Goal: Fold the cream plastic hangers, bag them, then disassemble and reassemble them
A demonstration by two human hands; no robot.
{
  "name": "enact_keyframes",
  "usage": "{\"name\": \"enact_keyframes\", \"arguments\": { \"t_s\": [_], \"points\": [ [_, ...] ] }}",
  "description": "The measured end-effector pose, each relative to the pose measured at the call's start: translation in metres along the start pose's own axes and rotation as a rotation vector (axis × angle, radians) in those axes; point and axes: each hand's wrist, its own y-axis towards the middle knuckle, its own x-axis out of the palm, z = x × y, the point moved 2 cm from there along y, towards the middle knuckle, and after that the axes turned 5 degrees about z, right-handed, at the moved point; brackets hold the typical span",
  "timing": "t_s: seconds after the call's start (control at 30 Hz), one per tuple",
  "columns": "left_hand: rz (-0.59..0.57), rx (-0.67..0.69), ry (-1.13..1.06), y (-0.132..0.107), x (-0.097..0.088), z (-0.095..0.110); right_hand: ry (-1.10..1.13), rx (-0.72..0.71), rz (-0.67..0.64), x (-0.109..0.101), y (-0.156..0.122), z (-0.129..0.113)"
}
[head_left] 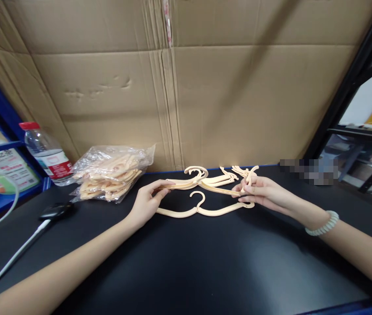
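Observation:
My left hand (pixel 150 200) pinches the left end of a cream clothes hanger (pixel 220 190) between thumb and fingers. The fingers of my right hand (pixel 266 192) are closed around that hanger's right end, where a small curved cream piece (pixel 250 175) sticks up. Just in front, a second clothes hanger (pixel 186 213) lies on the black table, its hook pointing away from me. More cream hanger parts (pixel 220 179) lie behind the held one, partly hidden by it. Fingers cover both held ends, so how the small piece meets the hanger cannot be made out.
On the left, a clear plastic bag (pixel 109 173) of cream hangers stands beside a red-capped water bottle (pixel 50 155). A black device (pixel 56 211) with a white cable (pixel 15 253) lies nearer. Cardboard (pixel 238 87) walls the back; a black metal frame (pixel 343 92) rises right.

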Motion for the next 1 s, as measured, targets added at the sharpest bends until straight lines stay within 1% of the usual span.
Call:
{"name": "enact_keyframes", "arguments": {
  "t_s": [0.17,0.47,0.57,0.7,0.8,0.9,1.0],
  "points": [
    [0.018,0.016,0.001,0.0000,0.0005,0.0002,0.021,0.085,0.001,0.0014,-0.0017,0.0010],
    [0.031,0.035,0.023,-0.0002,0.0000,0.0016,0.043,0.120,-0.018,0.0021,-0.0022,0.0012],
    [0.032,0.039,0.027,-0.0004,0.0002,0.0012,0.044,0.120,-0.041,0.0009,-0.0018,0.0019],
    [0.031,0.045,0.034,-0.0008,0.0002,0.0005,0.041,0.104,-0.068,-0.0006,-0.0001,0.0037],
    [0.033,0.049,0.041,-0.0012,0.0002,-0.0001,0.024,0.080,-0.051,-0.0009,0.0005,0.0050],
    [0.030,0.055,0.046,-0.0014,0.0003,-0.0001,0.006,0.025,0.008,0.0002,-0.0002,0.0047],
    [0.023,0.062,0.049,-0.0015,0.0005,0.0008,-0.002,-0.064,0.097,0.0017,-0.0018,0.0019]
  ]
}}
